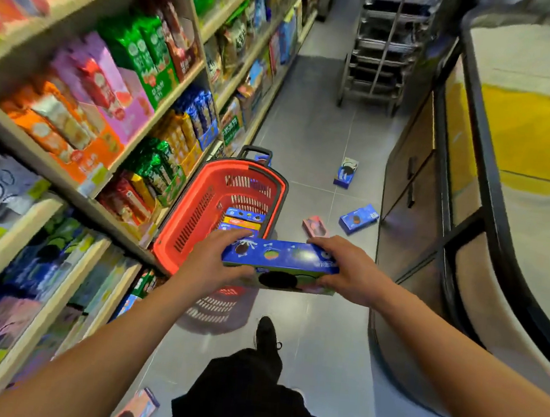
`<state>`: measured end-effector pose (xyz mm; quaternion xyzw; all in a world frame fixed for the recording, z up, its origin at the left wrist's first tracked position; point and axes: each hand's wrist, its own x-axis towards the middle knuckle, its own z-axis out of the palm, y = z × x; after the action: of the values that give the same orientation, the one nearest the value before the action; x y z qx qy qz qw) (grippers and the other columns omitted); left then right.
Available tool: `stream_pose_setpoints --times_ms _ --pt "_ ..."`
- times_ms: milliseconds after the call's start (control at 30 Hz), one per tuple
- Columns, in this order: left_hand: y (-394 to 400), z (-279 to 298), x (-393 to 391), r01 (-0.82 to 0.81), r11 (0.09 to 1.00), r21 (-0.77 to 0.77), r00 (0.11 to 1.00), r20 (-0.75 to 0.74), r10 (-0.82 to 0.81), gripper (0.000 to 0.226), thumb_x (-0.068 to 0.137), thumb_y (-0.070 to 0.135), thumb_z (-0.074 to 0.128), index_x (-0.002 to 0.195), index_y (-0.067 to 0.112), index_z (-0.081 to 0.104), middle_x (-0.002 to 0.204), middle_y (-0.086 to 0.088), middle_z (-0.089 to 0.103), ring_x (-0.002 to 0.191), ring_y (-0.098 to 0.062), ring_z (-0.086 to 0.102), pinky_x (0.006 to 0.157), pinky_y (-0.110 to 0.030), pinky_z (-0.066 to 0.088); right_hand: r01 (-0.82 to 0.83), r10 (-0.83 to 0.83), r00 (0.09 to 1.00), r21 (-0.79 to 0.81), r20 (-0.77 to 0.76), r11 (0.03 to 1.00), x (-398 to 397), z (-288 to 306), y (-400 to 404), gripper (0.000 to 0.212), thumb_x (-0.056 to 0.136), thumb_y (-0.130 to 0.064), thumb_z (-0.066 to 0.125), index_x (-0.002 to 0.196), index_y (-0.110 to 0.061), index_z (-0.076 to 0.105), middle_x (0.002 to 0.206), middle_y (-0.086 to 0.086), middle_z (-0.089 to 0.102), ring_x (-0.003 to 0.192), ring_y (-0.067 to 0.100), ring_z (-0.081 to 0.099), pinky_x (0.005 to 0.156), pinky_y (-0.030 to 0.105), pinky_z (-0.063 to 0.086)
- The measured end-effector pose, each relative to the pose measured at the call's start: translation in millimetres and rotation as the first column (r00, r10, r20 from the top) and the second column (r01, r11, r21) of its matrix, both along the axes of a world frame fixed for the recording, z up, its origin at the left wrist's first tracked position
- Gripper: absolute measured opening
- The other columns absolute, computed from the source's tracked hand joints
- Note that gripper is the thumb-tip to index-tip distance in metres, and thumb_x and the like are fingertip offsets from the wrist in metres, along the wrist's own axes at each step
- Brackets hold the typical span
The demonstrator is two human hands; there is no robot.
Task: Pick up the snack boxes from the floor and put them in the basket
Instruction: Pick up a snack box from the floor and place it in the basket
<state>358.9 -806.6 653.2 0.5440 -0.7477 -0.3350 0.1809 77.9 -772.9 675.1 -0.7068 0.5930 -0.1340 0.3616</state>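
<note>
Holding a long blue box (280, 259) with both hands out front, just over the near rim of the red basket (177, 232). Left hand (209, 264) has its fingers curled over the box's left end, thumb underneath; right hand (349, 276) grips the right end the same way, fingers on top. Box sits level, lengthwise between the 2 hands, off the floor (311, 134). Closer in, a black shoe (266, 335) and dark trousers, plus a pink box (135, 411) lying on the floor by the shelves (140, 124) at the left. Basket stands on the floor against the shelves, with a few boxes (242, 220) already stacked inside. Past it, 3 more on the tiles: a small pink one (315, 226), a blue one (358, 218) near the cabinet, and another blue one (347, 172) further up the aisle. Metal rack (383, 44) at the far end.
</note>
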Motion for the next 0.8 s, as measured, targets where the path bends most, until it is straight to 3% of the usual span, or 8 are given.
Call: stream_pose_setpoints --times_ms 100,167,267,333,500,600,633,800 --pt "11 0 22 -0.1 0.995 0.015 0.995 -0.016 0.1 0.069 0.068 0.035 0.085 0.13 0.027 0.057 0.113 0.003 0.052 0.106 -0.015 0.053 0.084 -0.017 0.037 0.107 -0.102 0.988 -0.041 0.113 0.993 17 -2 5 0.07 0.074 -0.02 0.081 0.136 -0.026 0.049 0.122 -0.01 0.05 0.117 0.011 0.05 0.088 0.008 0.035" --pt "17 1 39 -0.153 0.988 0.031 0.986 -0.06 0.155 0.066 0.067 0.034 0.085 0.128 0.027 0.059 0.113 0.001 0.055 0.104 -0.015 0.055 0.083 -0.013 0.037 0.191 -0.176 0.962 -0.051 0.209 0.98 31 -4 3 0.075 0.073 -0.019 0.081 0.138 -0.031 0.044 0.128 -0.005 0.048 0.116 0.01 0.051 0.089 0.008 0.039" --pt "19 2 63 -0.212 0.974 0.082 0.965 -0.138 0.222 0.062 0.068 0.029 0.086 0.124 0.027 0.061 0.115 0.003 0.058 0.104 -0.011 0.057 0.087 -0.018 0.041 0.255 -0.24 0.902 0.006 0.36 0.967 58 -3 0 0.076 0.077 -0.019 0.079 0.139 -0.038 0.039 0.128 -0.005 0.048 0.111 0.009 0.058 0.086 0.022 0.053" --pt "18 4 84 -0.247 0.961 0.123 0.942 -0.2 0.268 0.058 0.067 0.028 0.087 0.119 0.03 0.063 0.114 0.008 0.06 0.101 -0.005 0.059 0.085 -0.017 0.044 0.258 -0.242 0.884 0.015 0.399 0.966 82 -1 -7 0.072 0.081 -0.016 0.075 0.14 -0.037 0.039 0.125 -0.005 0.051 0.103 0.007 0.063 0.081 0.021 0.055" --pt "-2 9 140 -0.276 0.944 0.182 0.908 -0.272 0.318 0.051 0.071 0.02 0.084 0.117 0.03 0.061 0.109 0.014 0.062 0.09 0.005 0.061 0.073 -0.012 0.049 0.247 -0.21 0.92 -0.073 0.332 0.966 143 2 -38 0.066 0.079 -0.023 0.077 0.136 -0.031 0.045 0.126 -0.001 0.056 0.108 0.013 0.059 0.09 0.022 0.048" --pt "-22 11 172 -0.262 0.948 0.181 0.912 -0.275 0.305 0.052 0.071 0.028 0.085 0.117 0.034 0.062 0.117 0.005 0.061 0.099 -0.01 0.063 0.083 -0.033 0.055 0.261 -0.215 0.93 -0.124 0.298 0.957 179 3 -57 0.068 0.076 -0.029 0.08 0.135 -0.031 0.046 0.129 -0.001 0.052 0.113 0.014 0.055 0.097 0.03 0.047" --pt "-28 13 182 -0.254 0.951 0.177 0.916 -0.271 0.295 0.051 0.072 0.027 0.084 0.117 0.035 0.061 0.117 0.004 0.061 0.099 -0.012 0.063 0.083 -0.034 0.056 0.269 -0.222 0.93 -0.13 0.293 0.954 190 3 -63 0.068 0.076 -0.03 0.079 0.135 -0.03 0.046 0.13 -0.001 0.051 0.113 0.014 0.054 0.098 0.031 0.048" --pt "-65 12 224 -0.239 0.945 0.224 0.907 -0.295 0.299 0.053 0.071 0.02 0.084 0.119 0.027 0.062 0.11 0.009 0.061 0.089 0.0 0.062 0.07 -0.017 0.054 0.307 -0.262 0.928 -0.144 0.265 0.941 235 -1 -91 0.065 0.077 -0.032 0.078 0.134 -0.03 0.046 0.128 -0.001 0.05 0.109 0.013 0.055 0.093 0.028 0.05"
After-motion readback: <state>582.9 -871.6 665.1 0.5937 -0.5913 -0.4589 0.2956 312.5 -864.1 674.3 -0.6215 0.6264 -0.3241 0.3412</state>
